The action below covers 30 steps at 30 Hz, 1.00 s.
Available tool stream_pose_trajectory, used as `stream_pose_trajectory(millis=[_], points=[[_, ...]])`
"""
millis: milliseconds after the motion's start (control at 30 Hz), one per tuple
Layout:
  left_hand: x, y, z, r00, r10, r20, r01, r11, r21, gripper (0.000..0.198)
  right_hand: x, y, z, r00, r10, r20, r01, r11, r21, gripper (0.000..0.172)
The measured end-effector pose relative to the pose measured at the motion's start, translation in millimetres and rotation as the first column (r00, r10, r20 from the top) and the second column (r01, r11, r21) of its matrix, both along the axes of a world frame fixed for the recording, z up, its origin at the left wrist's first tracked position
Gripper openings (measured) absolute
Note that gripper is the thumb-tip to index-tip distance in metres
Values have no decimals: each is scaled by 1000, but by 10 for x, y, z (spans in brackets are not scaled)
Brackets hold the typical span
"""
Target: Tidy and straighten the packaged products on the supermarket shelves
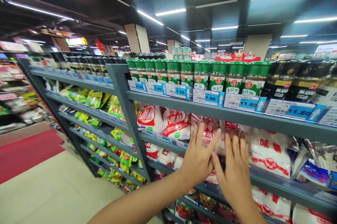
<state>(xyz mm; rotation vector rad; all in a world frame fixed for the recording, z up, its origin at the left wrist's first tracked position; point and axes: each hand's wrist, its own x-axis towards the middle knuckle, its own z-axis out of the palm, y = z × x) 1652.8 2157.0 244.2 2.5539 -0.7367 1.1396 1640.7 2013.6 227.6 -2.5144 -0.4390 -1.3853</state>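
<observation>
My left hand (198, 155) is raised in front of the second shelf, fingers stretched out and apart. Beside it my right hand (233, 164) is also open, its fingers pointing up, and the two thumbs come close together. Behind my fingers is a red-and-white seasoning bag (207, 131), partly hidden; whether I touch it I cannot tell. To the left sit two more white bags with red print, one of them the seasoning bag (176, 124) nearest my left hand. A larger white bag (271, 152) stands right of my right hand.
Green-capped spice jars (201, 75) line the top shelf above price tags (207, 97); black-capped jars (280, 78) stand at right. A grey shelf post (122, 94) divides the rack. Yellow-green packets (94, 98) fill shelves at left. A red mat (26, 150) lies on the aisle floor.
</observation>
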Motion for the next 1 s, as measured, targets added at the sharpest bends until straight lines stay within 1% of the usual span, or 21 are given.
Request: stream_pose_trajectory(millis=[67, 100, 200, 267, 333, 400, 467, 533, 633, 667, 700, 733, 767, 800, 833, 867, 900, 933, 967, 1000], points=[[112, -22, 123, 989, 55, -137, -48, 997, 58, 53, 11, 13, 0, 998, -59, -1, 59, 997, -49, 65], [173, -15, 200, 980, 65, -188, -50, 995, 84, 51, 21, 11, 14, 997, -78, -8, 78, 994, -72, 66], [290, 83, 391, 957, 24, -290, 23, 987, 160, 48, 42, -20, 90, 993, -114, -39, 108, 986, -126, 64], [299, 203, 425, 939, -43, -340, 107, 980, 171, 44, 26, -54, 139, 990, -126, -62, 115, 982, -148, 59], [274, 333, 366, 936, -116, -331, 166, 978, 125, 45, -26, -93, 158, 990, -121, -78, 107, 981, -164, 56], [241, 431, 234, 960, -147, -238, 164, 985, 51, 49, -107, -131, 138, 991, -101, -85, 85, 980, -180, 53], [223, 475, 81, 981, -137, -138, 139, 990, 5, 51, -189, -153, 96, 993, -68, -95, 49, 980, -193, 51], [227, 483, -28, 984, -145, -104, 147, 989, 8, 51, -246, -153, 66, 992, -53, -115, 32, 983, -182, 48], [252, 522, -71, 973, -200, -115, 204, 979, 23, 50, -290, -130, 71, 990, -40, -137, 20, 990, -141, 46], [254, 561, -81, 968, -228, -107, 230, 973, 11, 50, -309, -125, 74, 990, -10, -141, -7, 992, -124, 45], [248, 615, -116, 963, -258, -72, 258, 966, -19, 49, -336, -126, 63, 989, 47, -141, -61, 993, -101, 45], [232, 682, -191, 960, -281, -1, 280, 957, -71, 49, -373, -134, 29, 983, 121, -135, -132, 989, -69, 45], [204, 758, -322, 953, -285, 101, 297, 944, -143, 50, -420, -150, -42, 972, 203, -121, -208, 977, -35, 46], [163, 839, -521, 940, -253, 230, 305, 924, -232, 51, -472, -175, -157, 952, 287, -102, -290, 957, -14, 48], [106, 921, -789, 920, -165, 355, 291, 895, -338, 52, -528, -211, -324, 933, 348, -90, -351, 936, -10, 50], [33, 1002, -1124, 895, -55, 442, 266, 861, -433, 53, -585, -259, -544, 918, 389, -82, -393, 918, -47, 51], [-62, 1080, -1513, 896, 44, 442, 204, 843, -497, 53, -641, -319, -813, 908, 400, -125, -414, 902, -123, 50], [-182, 1159, -1936, 936, 88, 340, 106, 852, -512, 53, -697, -389, -1122, 906, 370, -207, -410, 889, -204, 47], [-330, 1238, -2372, 977, 128, 171, -27, 869, -494, 50, -754, -465, -1454, 899, 331, -285, -410, 865, -288, 45], [-509, 1322, -2795, 985, 175, 2, -157, 890, -429, 47, -813, -541, -1791, 892, 313, -327, -422, 836, -351, 43]])
